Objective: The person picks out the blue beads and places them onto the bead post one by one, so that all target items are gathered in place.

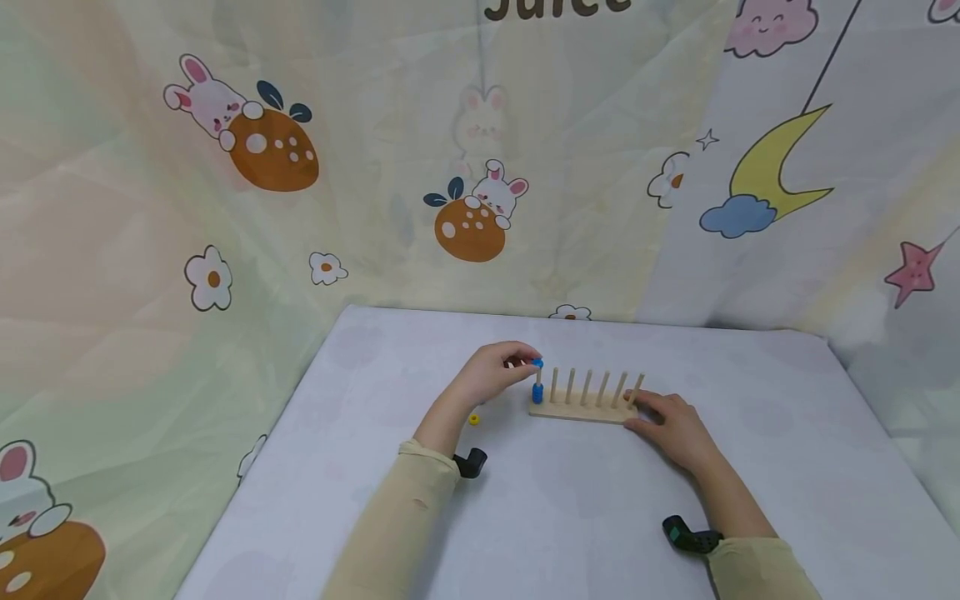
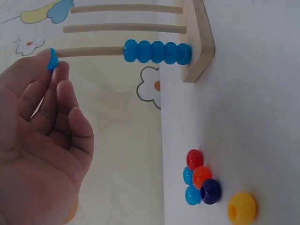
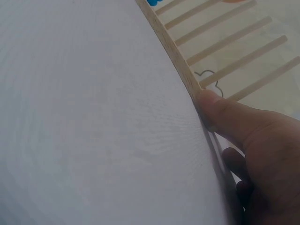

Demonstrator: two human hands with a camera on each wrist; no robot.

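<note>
A wooden peg board (image 1: pixel 577 411) with a row of upright pegs stands on the table. At the top of its leftmost peg my left hand (image 1: pixel 491 372) pinches a blue bead (image 2: pixel 53 59) between thumb and fingertip, the bead at the peg's tip. Lower on that same peg, several blue beads (image 2: pixel 158 51) are stacked against the base. The other pegs in view carry no beads. My right hand (image 1: pixel 675 429) grips the board's right end, its thumb (image 3: pixel 211 101) on the front edge of the base; its other fingers are partly hidden.
Loose beads lie on the table left of the board: a red bead (image 2: pixel 195 159), an orange bead (image 2: pixel 202 177), a dark blue bead (image 2: pixel 211 191), two light blue ones and a yellow bead (image 2: pixel 242 208). A printed cloth (image 1: pixel 375 150) hangs behind the white table (image 1: pixel 570 517).
</note>
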